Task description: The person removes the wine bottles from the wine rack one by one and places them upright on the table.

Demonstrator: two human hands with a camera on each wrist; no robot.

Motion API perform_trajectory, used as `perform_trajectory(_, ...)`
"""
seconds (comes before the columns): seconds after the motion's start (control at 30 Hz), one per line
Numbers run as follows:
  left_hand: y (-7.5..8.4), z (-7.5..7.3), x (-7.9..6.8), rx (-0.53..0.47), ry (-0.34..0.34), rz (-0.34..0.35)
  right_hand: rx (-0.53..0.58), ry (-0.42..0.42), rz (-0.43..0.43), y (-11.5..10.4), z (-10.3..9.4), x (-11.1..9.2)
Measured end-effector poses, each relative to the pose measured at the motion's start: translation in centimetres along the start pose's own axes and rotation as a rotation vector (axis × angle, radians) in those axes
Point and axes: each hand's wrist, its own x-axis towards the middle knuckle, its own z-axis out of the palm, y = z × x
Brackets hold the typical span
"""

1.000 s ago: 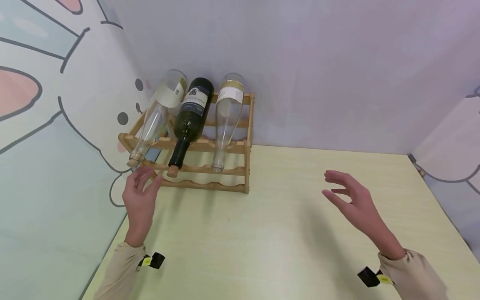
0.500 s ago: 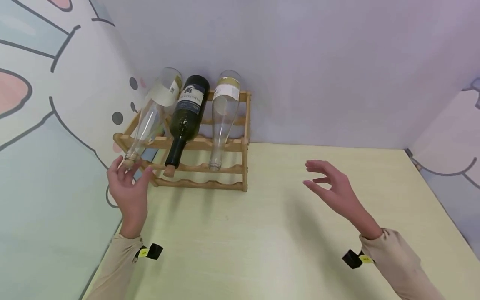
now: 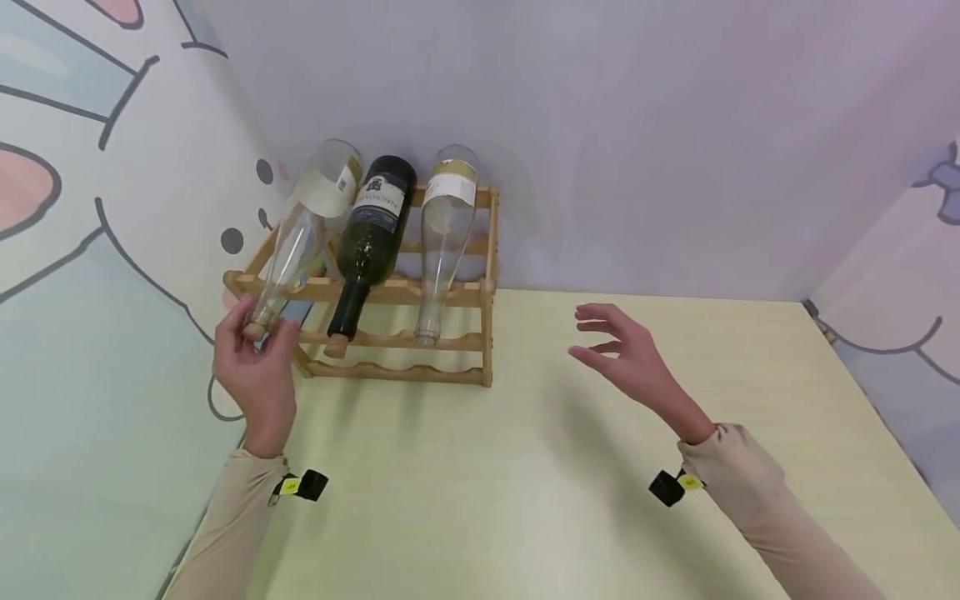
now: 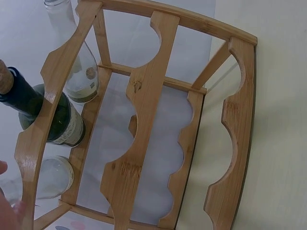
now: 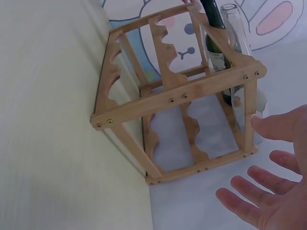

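A wooden wine rack (image 3: 450,292) stands against the back wall with three bottles on its top tier, necks tilted down toward me. My left hand (image 3: 258,367) is at the corked neck of the leftmost clear glass wine bottle (image 3: 294,246), thumb on one side and fingers on the other. Beside it lies a dark green wine bottle (image 3: 367,242) with a cork. At the right, a clear bottle (image 3: 442,250) shows an open mouth. My right hand (image 3: 622,350) hovers over the table right of the rack, fingers spread from the thumb, holding nothing.
The lower tiers of the rack have scalloped rails (image 4: 235,134). A pale wooden table (image 3: 487,492) extends in front and to the right. A cartoon-printed wall (image 3: 112,358) rises close on the left, and a plain pale wall (image 3: 637,150) stands behind.
My left hand has moved up from below the leftmost bottle's cork and closed around its neck. My right hand has drifted left toward the rack. The bottles stay on the rack.
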Motion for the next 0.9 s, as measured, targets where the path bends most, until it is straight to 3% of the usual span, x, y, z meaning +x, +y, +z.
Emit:
perform_trajectory(0.13, -0.4, -0.1, 0.3, 0.066, 0.026, 0.054, 0.02, -0.041, 0.02, 0.1, 1.3, 1.1)
perform_trajectory(0.43, 0.3, 1.3, 0.3, 0.018, 0.088, 0.089, 0.066, -0.114, 0.062, -0.2, 4.0, 3.8)
perform_trajectory(0.67, 0.9, 1.6, 0.3, 0.172, 0.086, 0.145, 0.078, -0.171, 0.075, -2.5, 5.5, 5.2)
perform_trajectory(0.77, 0.9, 1.6, 0.5, 0.208, 0.094, 0.132, 0.097, -0.18, 0.048, -2.1, 6.4, 6.0)
perform_trajectory(0.9, 0.8, 1.8, 0.6, 0.155, 0.111, 0.101, 0.107, -0.182, 0.008, -1.3, 7.8, 6.9)
